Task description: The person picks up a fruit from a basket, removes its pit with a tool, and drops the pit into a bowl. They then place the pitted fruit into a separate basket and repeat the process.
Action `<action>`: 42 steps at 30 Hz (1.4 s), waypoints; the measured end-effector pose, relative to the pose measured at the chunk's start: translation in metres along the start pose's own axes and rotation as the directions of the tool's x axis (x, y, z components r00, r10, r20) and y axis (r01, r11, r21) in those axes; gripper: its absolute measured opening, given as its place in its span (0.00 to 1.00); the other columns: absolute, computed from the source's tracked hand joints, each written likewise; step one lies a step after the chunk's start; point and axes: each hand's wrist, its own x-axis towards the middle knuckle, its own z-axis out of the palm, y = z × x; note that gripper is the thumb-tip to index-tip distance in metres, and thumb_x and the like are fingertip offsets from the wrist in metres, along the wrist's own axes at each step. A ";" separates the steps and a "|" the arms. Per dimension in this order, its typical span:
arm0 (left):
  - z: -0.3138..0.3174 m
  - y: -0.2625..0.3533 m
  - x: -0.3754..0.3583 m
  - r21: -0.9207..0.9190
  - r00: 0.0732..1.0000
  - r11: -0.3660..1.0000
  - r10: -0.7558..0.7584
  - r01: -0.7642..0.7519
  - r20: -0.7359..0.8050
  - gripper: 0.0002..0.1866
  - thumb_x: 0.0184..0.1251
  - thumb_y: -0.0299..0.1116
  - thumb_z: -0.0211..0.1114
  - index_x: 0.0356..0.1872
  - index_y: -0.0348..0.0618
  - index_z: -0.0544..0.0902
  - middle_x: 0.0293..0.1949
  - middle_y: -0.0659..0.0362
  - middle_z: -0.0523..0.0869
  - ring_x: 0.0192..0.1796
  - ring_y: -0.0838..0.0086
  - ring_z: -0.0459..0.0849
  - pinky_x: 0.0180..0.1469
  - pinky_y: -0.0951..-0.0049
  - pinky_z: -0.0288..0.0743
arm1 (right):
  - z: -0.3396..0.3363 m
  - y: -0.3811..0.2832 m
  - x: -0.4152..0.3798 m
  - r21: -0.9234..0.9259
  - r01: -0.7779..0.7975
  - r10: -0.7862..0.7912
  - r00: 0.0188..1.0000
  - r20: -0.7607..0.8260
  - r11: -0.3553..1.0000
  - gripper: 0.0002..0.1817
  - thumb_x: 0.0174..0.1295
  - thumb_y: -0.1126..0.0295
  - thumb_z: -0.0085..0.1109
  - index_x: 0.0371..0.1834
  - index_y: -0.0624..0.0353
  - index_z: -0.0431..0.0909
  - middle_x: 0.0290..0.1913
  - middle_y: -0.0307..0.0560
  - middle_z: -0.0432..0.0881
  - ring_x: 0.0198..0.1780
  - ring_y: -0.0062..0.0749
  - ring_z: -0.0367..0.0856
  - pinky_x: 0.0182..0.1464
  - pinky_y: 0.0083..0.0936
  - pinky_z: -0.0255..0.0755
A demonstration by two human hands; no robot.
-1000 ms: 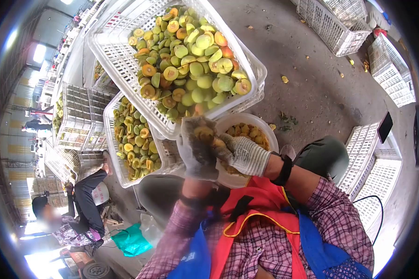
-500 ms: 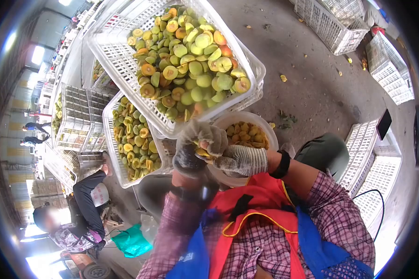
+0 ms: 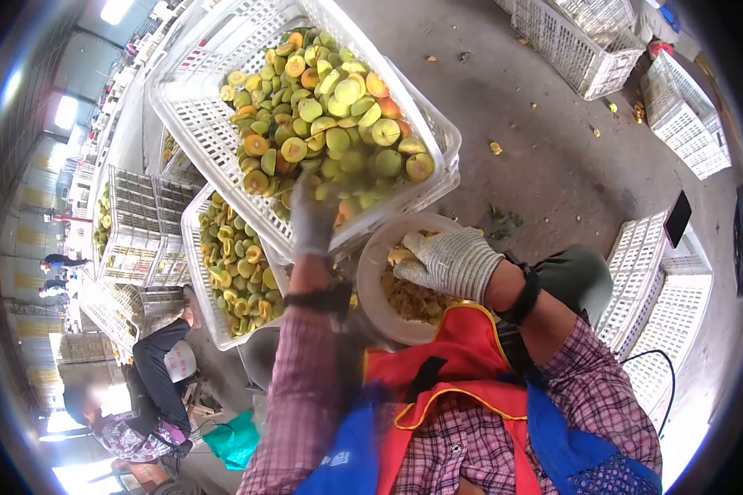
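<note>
My left hand, in a grey glove, is blurred by motion and reaches over the near edge of a tilted white plastic crate. Green and orange peaches, many of them cut in half, fill it; the left fingertips overlap the lowest ones. My right hand, in a striped knit glove, hangs over a round white tub. Its thumb and forefinger are apart above the yellow-brown fruit pieces inside the tub.
A second white crate of halved peaches stands lower left. Stacked crates and a seated person are farther left. On the right, a phone rests at the edge of white crates. Fruit scraps lie on the floor.
My hands were together near the tub's left rim, working on a small piece of fruit. They have parted: the left has gone up into the crate, the right has moved over the tub.
</note>
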 end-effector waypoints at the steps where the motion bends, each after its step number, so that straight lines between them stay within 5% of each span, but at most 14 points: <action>1: 0.013 0.006 -0.002 0.014 0.983 0.994 -0.106 0.105 0.147 0.26 0.55 0.44 0.64 0.56 0.50 0.75 0.50 0.46 0.78 0.51 0.51 0.78 0.51 0.61 0.73 | -0.010 -0.005 0.002 0.066 -0.033 0.035 0.999 -0.026 0.997 0.21 0.59 0.50 0.50 0.41 0.57 0.79 0.36 0.55 0.82 0.40 0.50 0.80 0.43 0.41 0.73; 5: 0.028 0.011 0.002 0.157 0.981 0.985 -0.099 0.073 0.165 0.24 0.60 0.48 0.60 0.55 0.50 0.76 0.50 0.49 0.79 0.46 0.54 0.81 0.48 0.60 0.75 | 0.003 0.006 0.006 0.192 -0.053 0.078 0.989 -0.123 0.980 0.22 0.62 0.51 0.50 0.44 0.59 0.77 0.38 0.57 0.81 0.41 0.54 0.79 0.43 0.43 0.72; 7: 0.008 0.009 -0.002 -0.700 0.803 0.404 -0.392 0.588 0.449 0.22 0.67 0.47 0.55 0.54 0.43 0.75 0.49 0.52 0.79 0.44 0.63 0.81 0.45 0.66 0.77 | 0.007 0.007 0.006 0.251 -0.033 0.082 0.978 -0.190 0.967 0.20 0.63 0.53 0.50 0.46 0.59 0.77 0.40 0.58 0.81 0.41 0.54 0.79 0.44 0.42 0.72; 10: -0.016 0.071 -0.042 -0.967 0.862 -0.078 -0.441 0.242 0.251 0.20 0.71 0.42 0.53 0.55 0.37 0.71 0.49 0.55 0.78 0.43 0.73 0.79 0.43 0.75 0.77 | 0.002 -0.006 0.002 0.383 -0.067 0.122 0.985 -0.123 0.921 0.20 0.64 0.56 0.50 0.49 0.60 0.76 0.42 0.58 0.80 0.44 0.50 0.79 0.44 0.39 0.72; 11: -0.024 0.076 -0.054 -0.967 0.856 -0.078 -0.453 0.242 0.250 0.20 0.71 0.42 0.53 0.55 0.37 0.71 0.49 0.55 0.78 0.43 0.73 0.79 0.43 0.75 0.77 | -0.002 -0.010 0.002 0.478 -0.102 0.134 0.990 -0.034 0.873 0.20 0.64 0.57 0.51 0.50 0.60 0.75 0.43 0.56 0.80 0.45 0.46 0.80 0.45 0.36 0.72; 13: -0.039 0.083 -0.070 -0.580 0.999 0.814 0.022 -0.035 -0.029 0.20 0.71 0.37 0.55 0.58 0.37 0.67 0.49 0.55 0.77 0.45 0.75 0.77 0.46 0.76 0.75 | -0.001 -0.014 0.003 0.561 -0.140 0.129 0.990 0.059 0.816 0.20 0.65 0.58 0.51 0.51 0.61 0.75 0.43 0.55 0.80 0.47 0.43 0.80 0.46 0.34 0.72; 16: -0.060 0.125 -0.077 -0.873 0.959 0.427 -0.244 0.237 0.142 0.20 0.70 0.35 0.56 0.58 0.36 0.66 0.48 0.56 0.77 0.47 0.76 0.75 0.48 0.75 0.74 | 0.015 -0.017 0.002 0.562 0.135 -0.027 0.980 -0.196 0.816 0.17 0.65 0.61 0.52 0.51 0.62 0.75 0.43 0.52 0.81 0.45 0.39 0.81 0.46 0.31 0.74; 19: -0.056 0.126 -0.084 -0.870 0.964 0.446 -0.246 0.208 0.104 0.21 0.74 0.44 0.48 0.54 0.35 0.69 0.42 0.58 0.77 0.44 0.76 0.75 0.49 0.76 0.71 | 0.022 -0.022 0.004 0.753 0.045 0.096 0.985 -0.143 0.657 0.16 0.65 0.64 0.53 0.50 0.62 0.75 0.47 0.52 0.80 0.45 0.41 0.81 0.48 0.30 0.75; 23: -0.054 0.131 -0.083 -0.942 0.900 0.099 -0.344 0.319 0.268 0.28 0.73 0.55 0.42 0.49 0.36 0.73 0.37 0.59 0.77 0.39 0.77 0.74 0.46 0.80 0.69 | 0.018 -0.025 0.001 0.202 0.260 -0.171 0.912 -0.373 0.944 0.13 0.66 0.62 0.48 0.44 0.59 0.75 0.32 0.56 0.80 0.32 0.49 0.81 0.31 0.41 0.73; 30: -0.061 0.133 -0.087 -0.915 0.862 0.089 -0.382 0.394 0.334 0.24 0.69 0.53 0.52 0.44 0.39 0.76 0.35 0.58 0.80 0.38 0.74 0.79 0.43 0.75 0.75 | 0.008 -0.035 -0.011 -0.024 0.335 -0.336 0.939 -0.077 0.942 0.18 0.59 0.71 0.51 0.52 0.61 0.74 0.48 0.61 0.77 0.45 0.47 0.80 0.44 0.32 0.78; 34: -0.050 0.115 -0.089 -0.918 0.959 0.306 -0.207 0.252 0.195 0.22 0.70 0.50 0.53 0.43 0.37 0.76 0.35 0.58 0.80 0.37 0.75 0.78 0.38 0.76 0.75 | 0.023 -0.028 -0.005 -0.343 0.510 -0.609 0.723 -0.326 0.789 0.19 0.60 0.73 0.49 0.55 0.62 0.73 0.52 0.57 0.75 0.54 0.45 0.77 0.53 0.31 0.75; 36: -0.056 0.127 -0.084 -0.927 0.987 0.347 -0.129 0.140 0.101 0.21 0.70 0.49 0.54 0.43 0.37 0.77 0.35 0.58 0.80 0.37 0.75 0.78 0.37 0.76 0.75 | 0.001 -0.036 -0.003 0.758 -0.025 -0.110 0.986 0.127 0.652 0.20 0.62 0.74 0.46 0.59 0.63 0.70 0.57 0.52 0.73 0.59 0.40 0.73 0.61 0.30 0.70; 40: -0.065 0.140 -0.081 -0.864 0.921 0.362 -0.302 0.350 0.247 0.23 0.70 0.49 0.52 0.34 0.34 0.78 0.24 0.60 0.79 0.26 0.79 0.76 0.30 0.80 0.70 | 0.035 -0.020 -0.003 0.013 0.548 -0.482 0.747 -0.457 0.837 0.16 0.65 0.71 0.47 0.54 0.64 0.71 0.45 0.54 0.80 0.48 0.40 0.79 0.52 0.33 0.71; 42: -0.067 0.138 -0.081 -0.859 0.913 0.387 -0.357 0.335 0.196 0.22 0.70 0.48 0.53 0.32 0.34 0.78 0.24 0.59 0.79 0.25 0.79 0.76 0.28 0.80 0.70 | -0.005 -0.035 -0.006 0.894 -0.088 -0.083 0.987 0.138 0.439 0.16 0.65 0.73 0.47 0.55 0.63 0.71 0.45 0.49 0.80 0.48 0.35 0.79 0.54 0.31 0.71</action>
